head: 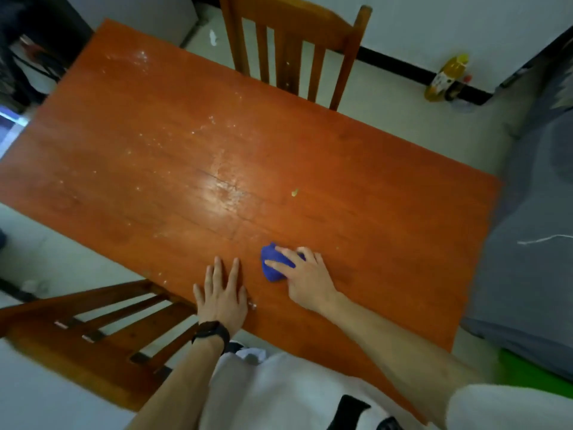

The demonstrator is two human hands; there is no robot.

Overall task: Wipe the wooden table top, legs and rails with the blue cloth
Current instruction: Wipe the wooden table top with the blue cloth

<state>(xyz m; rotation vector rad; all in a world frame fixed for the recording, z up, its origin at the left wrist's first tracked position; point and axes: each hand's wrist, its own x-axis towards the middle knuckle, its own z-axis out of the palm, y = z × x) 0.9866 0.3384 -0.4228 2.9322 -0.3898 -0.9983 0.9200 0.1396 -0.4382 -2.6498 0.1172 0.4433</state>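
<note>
The bunched blue cloth [273, 265] lies on the orange-brown wooden worktop [356, 156] near its 6 o'clock edge, directly under the right hand [305, 277]; the fingers [286, 253] curl over the wad, point toward 10 o'clock and pin it to the surface, with the palm trailing at 4 o'clock; the left hand [223, 293] rests flat just beside it at 9 o'clock, its fingers straight, pointing to 12 o'clock and holding nothing, apparently as a brace; the whitish residue patch [223, 187] lies at 11 o'clock from the cloth and the small green crumb [294, 192] at 12 o'clock, both well apart from it; the worktop's long axis runs from 10 o'clock to 4 o'clock, so the next stroke probably requires a forward push by the right arm; legs and rails are not in view.
</note>
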